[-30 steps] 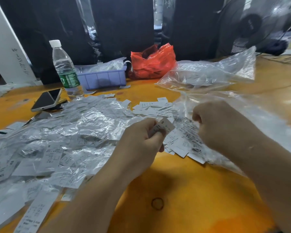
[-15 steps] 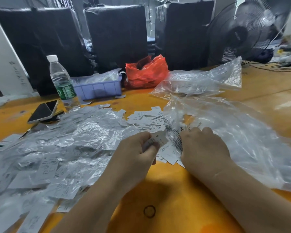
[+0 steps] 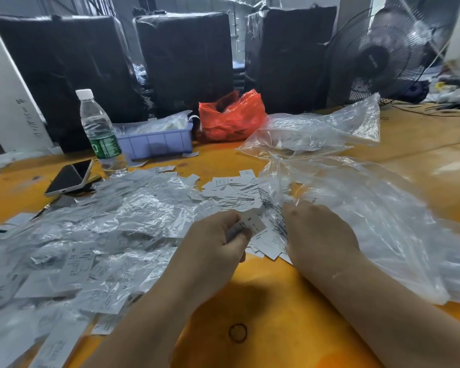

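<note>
Now | left hand (image 3: 213, 251) pinches tag stack (image 3: 250, 225) just above table (image 3: 276, 301), likely collecting | right hand (image 3: 322, 235) at bag (image 3: 369, 216) mouth over loose tags (image 3: 268, 245), probably fetching another; grip hidden, cannot tell | sleeves (image 3: 104, 235) heaped left, kept apart

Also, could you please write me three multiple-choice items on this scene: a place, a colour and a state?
1. Where does the water bottle stand? A) left of the purple tray B) inside the tray C) on the floor
2. What colour is the crumpled bag right of the tray? A) green B) red C) black
3. What is the left hand doing? A) lying flat B) pinching a paper tag C) holding the bottle
Answers: 1 A, it stands beside the tray's left end; 2 B, its plastic is plainly red; 3 B, the tag sits in its grip.
</note>
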{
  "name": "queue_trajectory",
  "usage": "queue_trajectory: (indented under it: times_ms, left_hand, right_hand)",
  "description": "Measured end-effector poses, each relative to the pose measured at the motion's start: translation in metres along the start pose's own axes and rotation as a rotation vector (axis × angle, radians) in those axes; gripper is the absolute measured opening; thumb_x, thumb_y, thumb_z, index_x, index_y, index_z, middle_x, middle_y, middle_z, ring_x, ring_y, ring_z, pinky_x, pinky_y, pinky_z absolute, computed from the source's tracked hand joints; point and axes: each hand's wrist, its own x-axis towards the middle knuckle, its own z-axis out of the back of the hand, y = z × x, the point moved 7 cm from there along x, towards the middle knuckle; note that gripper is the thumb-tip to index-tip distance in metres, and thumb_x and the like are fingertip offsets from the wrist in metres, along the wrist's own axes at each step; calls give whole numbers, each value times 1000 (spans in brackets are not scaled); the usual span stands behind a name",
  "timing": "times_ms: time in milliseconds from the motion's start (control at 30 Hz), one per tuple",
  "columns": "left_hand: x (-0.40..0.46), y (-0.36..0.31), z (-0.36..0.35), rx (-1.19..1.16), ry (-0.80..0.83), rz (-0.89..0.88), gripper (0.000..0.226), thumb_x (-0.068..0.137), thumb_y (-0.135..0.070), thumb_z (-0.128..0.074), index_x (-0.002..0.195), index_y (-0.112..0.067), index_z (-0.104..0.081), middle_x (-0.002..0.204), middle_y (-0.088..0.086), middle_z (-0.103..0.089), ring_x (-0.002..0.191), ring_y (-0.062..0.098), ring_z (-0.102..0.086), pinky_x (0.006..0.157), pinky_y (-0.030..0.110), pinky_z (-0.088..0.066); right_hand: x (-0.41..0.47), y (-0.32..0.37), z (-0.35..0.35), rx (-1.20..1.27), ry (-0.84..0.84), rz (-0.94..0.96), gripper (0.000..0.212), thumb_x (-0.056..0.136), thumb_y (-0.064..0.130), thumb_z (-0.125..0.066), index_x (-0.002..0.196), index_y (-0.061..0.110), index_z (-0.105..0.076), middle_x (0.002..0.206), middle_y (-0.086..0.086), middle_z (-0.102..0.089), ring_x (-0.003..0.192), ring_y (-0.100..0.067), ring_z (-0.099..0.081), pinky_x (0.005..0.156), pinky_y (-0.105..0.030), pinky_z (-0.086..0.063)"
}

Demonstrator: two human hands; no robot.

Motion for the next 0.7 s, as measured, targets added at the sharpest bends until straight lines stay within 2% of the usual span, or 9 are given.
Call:
queue_trajectory:
  times_ms: [67, 167, 267, 333, 433, 533, 600, 700]
  left_hand:
    - [-1, 0, 0, 10, 4, -1, 29, 95, -28, -56, 67, -22, -56, 60, -7, -62, 47, 2, -46, 45, 12, -33]
    - [-1, 1, 0, -6, 8, 12, 28, 96, -27, -56, 68, -20, -55, 62, -3, -63, 48, 4, -47, 46, 13, -34]
    - [0, 2, 1, -16, 3, 20, 29, 96, -29, -56, 68, -20, -55, 62, -2, -63, 48, 7, -47, 46, 15, -33]
    - [0, 1, 0, -15, 6, 18, 29, 95, -29, -56, 68, -19, -55, 62, -3, -63, 48, 6, -46, 46, 15, -33]
    - [-1, 0, 0, -5, 8, 17, 29, 95, -28, -56, 68, -19, -55, 61, -4, -62, 47, 3, -45, 44, 14, -32]
    - [-1, 0, 0, -7, 6, 10, 29, 95, -27, -56, 68, -18, -55, 61, -3, -62, 47, 3, -44, 44, 14, -31]
    - [-1, 0, 0, -5, 3, 3, 29, 95, -27, -55, 68, -18, -55, 62, -3, -63, 47, 5, -46, 45, 15, -33]
    - [-1, 0, 1, -13, 5, 7, 28, 95, -28, -55, 68, -20, -55, 62, -4, -63, 47, 6, -46, 45, 16, -33]
  right_hand:
    - [1, 0, -1, 20, -4, -2, 26, 86, 8, -58, 108, 18, -50, 90, 0, -37, 82, -22, -37, 64, -32, -37]
    - [1, -2, 1, 64, -33, -23, 29, 84, 3, -57, 109, 16, -49, 111, -5, -45, 81, -22, -37, 64, -32, -38]
    - [2, -3, 3, 66, -41, -42, 32, 85, 5, -56, 113, 16, -46, 131, -10, -37, 85, -22, -39, 66, -31, -37]
    - [2, -4, 1, 19, -33, -47, 37, 86, 10, -57, 120, 18, -43, 139, -10, -29, 99, -25, -43, 69, -32, -37]
    - [2, 0, -4, -1, 23, -28, 44, 88, 12, -57, 128, 18, -41, 139, -9, -27, 112, -27, -44, 71, -33, -40]
    - [1, 5, -4, 33, 22, -3, 42, 88, 8, -59, 126, 16, -44, 133, -7, -32, 104, -22, -47, 70, -30, -43]
    - [0, 4, -1, 56, -8, -1, 39, 87, 8, -61, 122, 17, -47, 129, -5, -34, 93, -19, -40, 69, -28, -41]
    - [-3, 5, 8, 107, -107, 14, 38, 84, 4, -63, 117, 16, -51, 127, -5, -40, 88, -18, -42, 68, -27, -46]
